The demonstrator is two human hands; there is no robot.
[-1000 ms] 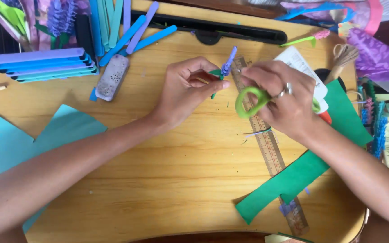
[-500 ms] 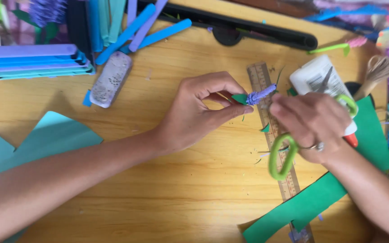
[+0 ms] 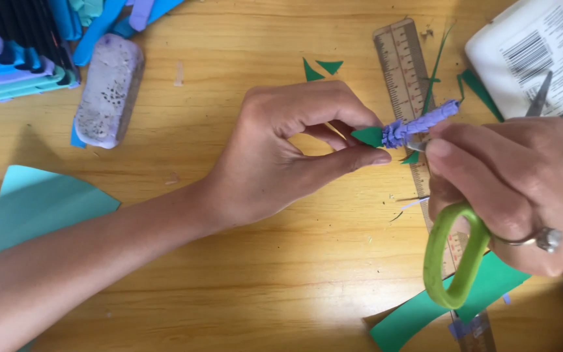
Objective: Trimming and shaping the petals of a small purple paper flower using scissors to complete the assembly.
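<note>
Pinching a green paper leaf [image 3: 367, 136] beside the purple paper flower [image 3: 421, 123], the left hand [image 3: 281, 153] kept a closed grip above the counter [image 3: 229, 274]; the right hand [image 3: 509, 189] gripped green-handled scissors [image 3: 454, 261]; a careless snip might cut the flower or nick a fingertip.

Between my fingers the rolled paper flower [image 3: 421, 124] is lilac, with a dark green leaf piece [image 3: 368, 135] at its base. My scissors' handle [image 3: 454, 254] is lime green. The table [image 3: 229, 274] is honey-yellow wood with fine grain. The ruler [image 3: 400, 72] is pale brown with black marks. Paper strips [image 3: 8, 72] are lilac, teal and blue; the sheet [image 3: 34, 202] is turquoise. The glue bottle [image 3: 535, 58] is white with black bars, the sponge block [image 3: 107, 91] speckled grey-white.
</note>
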